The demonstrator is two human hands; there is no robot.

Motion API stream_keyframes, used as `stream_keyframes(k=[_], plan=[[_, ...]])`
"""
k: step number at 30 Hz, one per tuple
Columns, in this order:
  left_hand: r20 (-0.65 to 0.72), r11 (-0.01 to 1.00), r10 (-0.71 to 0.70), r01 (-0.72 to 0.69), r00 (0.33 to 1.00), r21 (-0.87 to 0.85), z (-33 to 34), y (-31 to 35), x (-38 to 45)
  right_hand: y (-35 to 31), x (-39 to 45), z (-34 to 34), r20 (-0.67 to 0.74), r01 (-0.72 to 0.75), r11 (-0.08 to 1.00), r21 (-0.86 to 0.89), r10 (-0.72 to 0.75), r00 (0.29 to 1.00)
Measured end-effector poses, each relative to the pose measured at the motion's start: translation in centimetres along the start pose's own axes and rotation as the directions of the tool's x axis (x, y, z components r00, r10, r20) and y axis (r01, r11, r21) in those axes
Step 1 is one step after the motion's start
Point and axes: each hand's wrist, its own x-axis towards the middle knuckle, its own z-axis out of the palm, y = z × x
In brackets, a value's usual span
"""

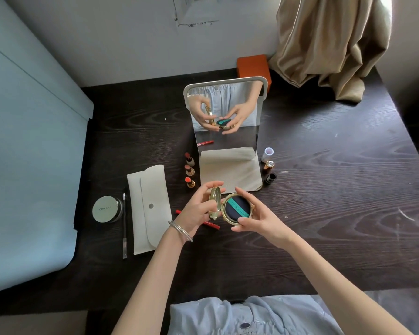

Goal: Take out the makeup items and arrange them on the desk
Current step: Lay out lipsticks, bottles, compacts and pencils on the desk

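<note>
While the gold compact is sitting open above the desk, left hand fingers are pinching the upright lid from both faces; right hand fingers are cupping the base rim, thumb underneath at the near edge, puff between fingertips.

The dark desk lies bare across its right half and along the near edge below both forearms. Ahead, the standing mirror blocks the middle, flanked by three open lipsticks on its left and three caps on its right. Left of the hands, the white pouch, a pencil and a round jar crowd the surface, and a red pencil lies under the hands
</note>
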Motion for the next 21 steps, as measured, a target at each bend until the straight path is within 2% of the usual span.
stream_keyframes(k=[4, 6, 8, 11, 15, 19, 21], plan=[[0.005, 1.0, 0.001, -0.001, 1.0, 0.005, 0.2, 0.0, 0.1, 0.0, -0.1, -0.3, -0.014, -0.01, 1.0, -0.027, 0.01, 1.0], [0.022, 1.0, 0.011, -0.012, 1.0, 0.01, 0.2, 0.0, 0.1, -0.2, 0.0, -0.2, -0.067, -0.038, 0.997, -0.066, 0.033, 0.997], [0.058, 1.0, 0.02, -0.021, 0.998, 0.022, 0.3, 0.0, 0.1, -0.3, 0.2, -0.4, -0.146, -0.064, 0.981, -0.186, 0.037, 0.989], [0.14, 0.999, -0.004, -0.003, 0.99, 0.049, 0.7, 0.0, 0.5, -0.3, -0.1, -1.3, -0.142, -0.092, 0.943, -0.318, 0.048, 0.989], [0.235, 0.988, -0.078, 0.107, 0.969, -0.11, 1.9, 0.0, 1.5, 0.1, -1.9, -2.7, -0.166, -0.119, 0.949, -0.292, 0.072, 0.983], [0.306, 0.966, -0.148, 0.204, 0.94, -0.16, 3.4, -0.7, 2.1, 0.8, -4.2, -4.0, -0.232, -0.159, 0.951, -0.265, 0.098, 0.968], [0.298, 0.962, -0.239, 0.268, 0.924, -0.061, 4.1, -1.8, 2.3, 1.1, -5.3, -4.2, -0.271, -0.2, 0.959, -0.202, 0.141, 0.952]])
